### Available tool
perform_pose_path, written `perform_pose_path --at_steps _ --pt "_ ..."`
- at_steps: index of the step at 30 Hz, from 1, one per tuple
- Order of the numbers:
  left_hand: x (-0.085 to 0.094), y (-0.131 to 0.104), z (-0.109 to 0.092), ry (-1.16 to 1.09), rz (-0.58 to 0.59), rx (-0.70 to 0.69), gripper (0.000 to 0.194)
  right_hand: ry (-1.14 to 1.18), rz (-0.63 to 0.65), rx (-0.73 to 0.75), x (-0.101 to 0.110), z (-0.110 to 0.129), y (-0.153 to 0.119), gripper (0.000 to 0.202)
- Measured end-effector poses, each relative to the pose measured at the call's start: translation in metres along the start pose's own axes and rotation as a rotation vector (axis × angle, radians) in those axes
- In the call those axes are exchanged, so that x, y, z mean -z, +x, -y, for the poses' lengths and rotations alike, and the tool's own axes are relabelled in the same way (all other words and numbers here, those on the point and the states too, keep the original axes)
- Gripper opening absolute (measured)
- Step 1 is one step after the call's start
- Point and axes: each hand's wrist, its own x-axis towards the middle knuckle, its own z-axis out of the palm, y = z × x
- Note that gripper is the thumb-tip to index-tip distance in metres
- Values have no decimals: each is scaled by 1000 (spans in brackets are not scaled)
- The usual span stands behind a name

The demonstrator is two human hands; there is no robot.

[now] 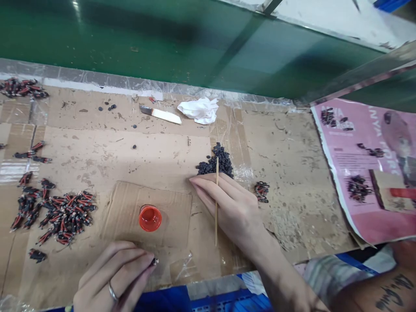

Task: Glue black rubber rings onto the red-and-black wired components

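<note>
My left hand [113, 277], with a ring on one finger, pinches a small black part [154, 261] with a pale tip near the front edge. My right hand [230, 201] is closed, a thin wooden stick [216, 203] lying between its fingers. Its fingertips are at the near side of a heap of small black pieces [222, 159]; whether they grip a piece is hidden. Between the hands stands a small red cup [150, 218] on a cardboard piece [130, 199]. A pile of black parts with red wires [69, 214] lies left of the cup.
A white-handled knife [165, 115] and a crumpled white tissue [199, 110] lie at the back, before a green panel [130, 47]. More wired parts [261, 191] sit right of my hand. At far right, another person's tattooed arm [380, 286] is beside a pink sheet [344, 151].
</note>
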Motion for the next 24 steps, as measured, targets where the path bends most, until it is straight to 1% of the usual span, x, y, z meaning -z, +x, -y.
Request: perform_pose_path --at_steps 3,5,7,8,10,11,13,17,19,21,24 --pt "-3 -2 -2 13 -3 0 12 82 -48 -38 1 6 -3 15" --pt "-6 0 -7 -17 -19 8 10 152 -86 -83 2 16 -9 11" --pt "-9 4 -14 -64 -21 17 8 302 -98 -154 3 31 -17 7" --pt "-10 7 -17 -89 -15 20 8 414 -93 -197 3 39 -22 6" --pt "-11 10 -21 -130 16 12 8 643 -60 -267 4 54 -30 10" --pt "-12 11 -23 -142 34 11 8 734 -42 -280 3 59 -34 14" --pt "-12 10 -23 -164 64 18 10 841 -21 -257 2 67 -39 21" --pt "-13 5 -18 -210 112 22 6 943 -35 -231 -1 70 -48 29" --pt "-13 3 -15 -221 119 21 12 962 -20 -214 -3 69 -51 33" --pt "-14 2 -13 -220 123 21 15 955 -2 -167 -4 68 -55 38" --pt "-13 1 -13 -221 121 23 16 883 -29 -145 -3 68 -60 40"
